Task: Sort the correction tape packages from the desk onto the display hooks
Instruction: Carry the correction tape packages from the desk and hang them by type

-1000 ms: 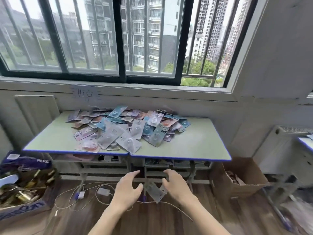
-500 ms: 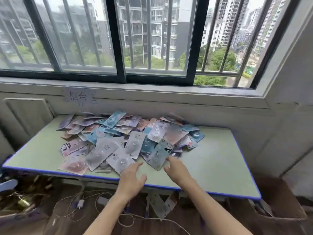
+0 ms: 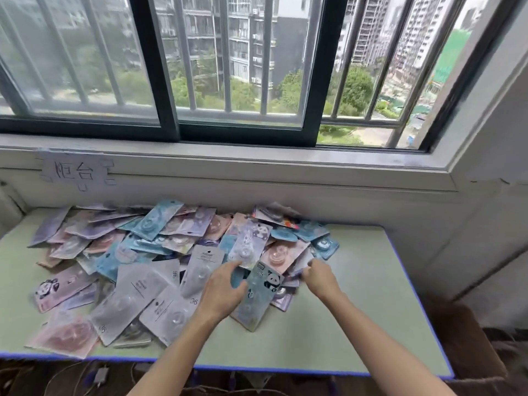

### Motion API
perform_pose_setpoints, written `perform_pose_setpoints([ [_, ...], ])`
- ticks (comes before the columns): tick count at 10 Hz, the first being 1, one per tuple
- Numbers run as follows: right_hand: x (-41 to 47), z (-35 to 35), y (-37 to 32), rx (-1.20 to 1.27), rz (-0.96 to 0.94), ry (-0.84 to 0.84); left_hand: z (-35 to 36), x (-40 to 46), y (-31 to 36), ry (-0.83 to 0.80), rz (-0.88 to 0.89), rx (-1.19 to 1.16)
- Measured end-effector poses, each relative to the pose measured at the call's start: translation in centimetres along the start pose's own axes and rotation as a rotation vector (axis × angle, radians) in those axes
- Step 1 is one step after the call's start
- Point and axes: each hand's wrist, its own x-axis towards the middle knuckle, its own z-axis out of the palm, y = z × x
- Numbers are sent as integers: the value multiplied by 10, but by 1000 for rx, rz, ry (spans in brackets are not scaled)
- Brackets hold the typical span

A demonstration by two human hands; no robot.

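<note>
A heap of correction tape packages [image 3: 171,252] in pink, blue, lilac and grey covers the left and middle of the pale green desk [image 3: 357,310]. My left hand [image 3: 223,290] lies on the heap's near side, its fingers spread over a grey package [image 3: 200,267] and its thumb against a teal panda package [image 3: 260,298]. My right hand [image 3: 320,277] is at the heap's right edge, with fingers curled round the edge of a pale package [image 3: 301,262]. No display hooks are in view.
The desk has a blue rim [image 3: 285,368] and stands against a wall under a barred window [image 3: 228,81]. A paper label [image 3: 75,172] is taped below the sill. Cables and a charger [image 3: 100,375] lie on the floor under the desk.
I have stepped up to the desk. Both hands rose from below the desk edge and reached forward into the heap; the right hand's fingers have curled onto a package.
</note>
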Motion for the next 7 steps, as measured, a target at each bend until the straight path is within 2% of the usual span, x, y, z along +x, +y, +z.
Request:
perform_pose_setpoints([
  [3, 83, 16, 14, 151, 288, 43, -16, 82, -20, -88, -12, 26],
  [4, 97, 23, 28, 301, 386, 22, -16, 98, -26, -100, 0, 16],
  [5, 89, 6, 38, 525, 487, -15, -14, 110, -30, -107, 11, 0],
  [7, 79, -64, 85, 532, 577, 41, -9, 124, -20, -102, 42, -35],
])
